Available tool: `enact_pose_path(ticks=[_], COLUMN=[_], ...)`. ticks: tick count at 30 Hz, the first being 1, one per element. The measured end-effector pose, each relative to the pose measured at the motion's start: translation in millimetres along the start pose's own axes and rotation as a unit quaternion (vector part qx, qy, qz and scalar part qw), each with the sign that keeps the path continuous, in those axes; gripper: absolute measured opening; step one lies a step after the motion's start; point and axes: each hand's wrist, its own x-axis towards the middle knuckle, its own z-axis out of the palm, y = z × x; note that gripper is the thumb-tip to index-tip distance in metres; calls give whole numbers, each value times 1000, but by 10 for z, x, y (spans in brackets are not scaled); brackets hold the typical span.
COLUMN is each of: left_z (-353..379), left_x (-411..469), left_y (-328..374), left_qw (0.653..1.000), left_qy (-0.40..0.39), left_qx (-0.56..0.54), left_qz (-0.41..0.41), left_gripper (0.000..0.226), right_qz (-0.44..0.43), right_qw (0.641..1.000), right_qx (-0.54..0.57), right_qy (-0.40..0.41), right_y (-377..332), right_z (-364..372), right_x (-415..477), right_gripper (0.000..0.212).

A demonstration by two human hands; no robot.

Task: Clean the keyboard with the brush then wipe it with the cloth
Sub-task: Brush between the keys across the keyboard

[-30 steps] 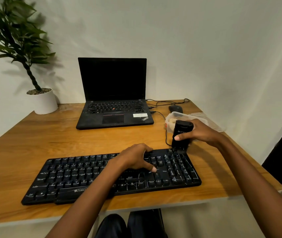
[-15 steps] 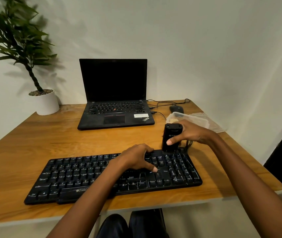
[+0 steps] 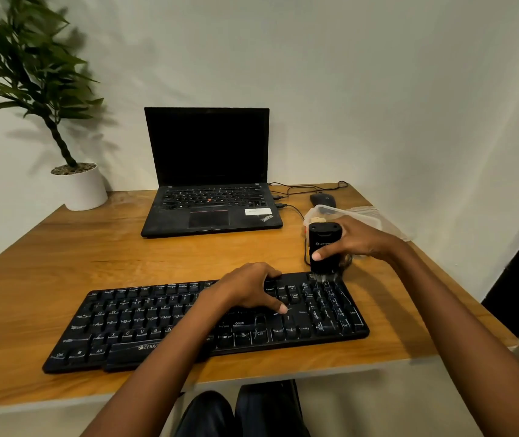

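Observation:
A black keyboard (image 3: pixel 144 323) lies along the front of the wooden table (image 3: pixel 62 257). My left hand (image 3: pixel 248 288) rests on its right-centre keys with fingers spread and loosely bent. My right hand (image 3: pixel 356 238) grips an upright black brush (image 3: pixel 322 247), thumb across its front. The brush's bristles touch the keyboard's top right corner. I see no cloth that I can pick out.
A shut-off black laptop (image 3: pixel 210 171) stands open at the back centre, with cables and a black mouse (image 3: pixel 322 200) to its right. A clear plastic container (image 3: pixel 356 216) sits behind my right hand. A potted plant (image 3: pixel 78 184) stands at the back left.
My right hand swept the brush left along the keyboard's top edge, then back right to the top right corner. My left hand stayed on the keys.

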Motion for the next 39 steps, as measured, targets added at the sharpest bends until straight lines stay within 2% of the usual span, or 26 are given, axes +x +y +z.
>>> enact_pose_path(ticks=[6,11,14,16,19,22,24,27,30,33,37,39], left_z=[15,21,33,37,34,34,35,33,41,56,48,47], left_x=[4,7,11,18,24,27,27,34,37,34,35,35], left_y=[-16,-24,-38,-45,-45,-40,-41,-49,-63,-68,-61,-60], left_qw=[1000,1000,1000,1000,1000,1000,1000,1000,1000,1000,1000,1000], left_qy=[0,3,8,7,3,4,5,6,8,10,9,11], left_qx=[-8,-15,-20,-20,-19,-14,-12,-12,-10,-7,-9,-8], left_qz=[-2,-1,-4,-5,-6,-5,-4,-4,-5,-5,-6,-6], left_gripper=[82,81,82,82,82,82,82,82,83,83,83,83], right_qz=[4,10,34,59,52,46,68,60,26,48,64,53], right_qw=[999,978,967,948,916,920,920,900,904,911,890,889], right_qx=[32,36,43,17,-8,18,-5,-34,30,117,76,54], right_qy=[42,206,249,311,397,390,386,430,427,393,445,451], right_y=[47,111,183,227,258,271,273,227,232,269,205,192], right_z=[13,224,249,264,379,393,366,445,539,453,518,604], right_x=[-78,-107,-165,-176,-178,-242,-263,-260,-311,-394,-337,-341], right_gripper=[29,33,33,35,36,34,37,34,29,30,41,40])
